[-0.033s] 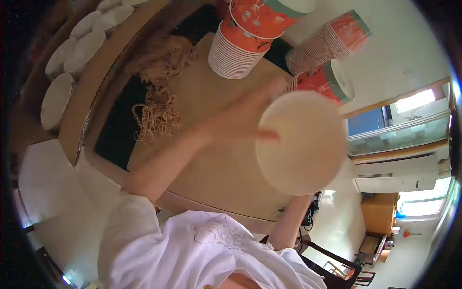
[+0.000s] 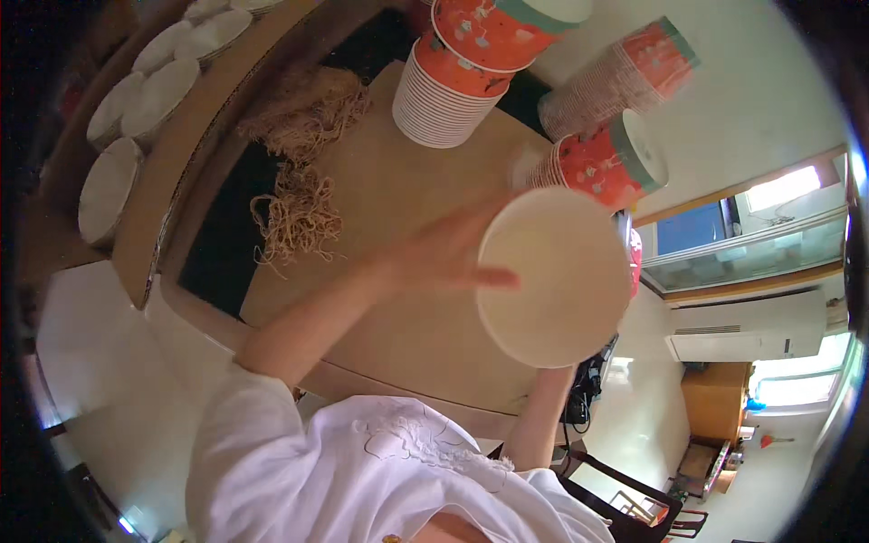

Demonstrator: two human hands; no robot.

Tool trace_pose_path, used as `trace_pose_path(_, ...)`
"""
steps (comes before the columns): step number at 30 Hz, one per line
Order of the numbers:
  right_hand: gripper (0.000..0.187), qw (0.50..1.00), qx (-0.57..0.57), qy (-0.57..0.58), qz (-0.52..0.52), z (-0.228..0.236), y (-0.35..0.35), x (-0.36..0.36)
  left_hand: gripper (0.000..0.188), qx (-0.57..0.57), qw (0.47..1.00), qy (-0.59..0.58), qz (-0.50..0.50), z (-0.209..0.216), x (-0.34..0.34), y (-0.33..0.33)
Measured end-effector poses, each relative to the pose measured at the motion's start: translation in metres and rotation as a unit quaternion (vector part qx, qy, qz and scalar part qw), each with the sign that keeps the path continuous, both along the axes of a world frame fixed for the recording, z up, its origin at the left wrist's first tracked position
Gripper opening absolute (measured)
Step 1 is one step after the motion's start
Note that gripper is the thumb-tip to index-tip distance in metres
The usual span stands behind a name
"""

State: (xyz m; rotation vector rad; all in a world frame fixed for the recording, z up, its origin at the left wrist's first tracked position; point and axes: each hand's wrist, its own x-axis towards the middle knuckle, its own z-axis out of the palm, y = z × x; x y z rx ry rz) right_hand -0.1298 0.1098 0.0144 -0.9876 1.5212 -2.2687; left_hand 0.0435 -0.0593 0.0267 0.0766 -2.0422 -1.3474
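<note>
A large paper tub (image 2: 561, 281) is held up over the front right of the table, its wide, pale open end turned toward me. My left hand (image 2: 444, 258) grips its left side, the thumb lying just inside the rim and the other fingers behind the wall. From the lower edge my right forearm (image 2: 546, 398) reaches up behind the tub, which hides that hand and its fingers. Just beyond the tub lies a stack of red and green tubs (image 2: 597, 167). A heap of tan string (image 2: 303, 208) rests on the brown board (image 2: 389, 335) to the left.
A taller stack of red tubs (image 2: 453, 100) stands at the far middle, with another stack (image 2: 620, 77) to its right. At the far left a cardboard box (image 2: 204, 136) holds several pale round tubs (image 2: 113, 190). Black cables (image 2: 588, 389) and a dark chair (image 2: 625, 489) are at right.
The paper tub has shifted slightly left, and its open end has tilted a little. My left hand, more blurred before, has drawn in against its side.
</note>
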Motion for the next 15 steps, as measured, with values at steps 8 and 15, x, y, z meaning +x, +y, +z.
trace_pose_path(8,0.045,0.957,0.126,-0.261,-0.026,-0.095,0.029,-0.012,0.067,0.331,0.929,-0.05,0.156,-0.08,-0.005,0.072)
trace_pose_path(15,0.053,0.979,0.146,-0.114,-0.079,-0.036,0.037,0.008,0.029,-0.016,0.927,-0.196,0.318,-0.095,0.059,0.038)
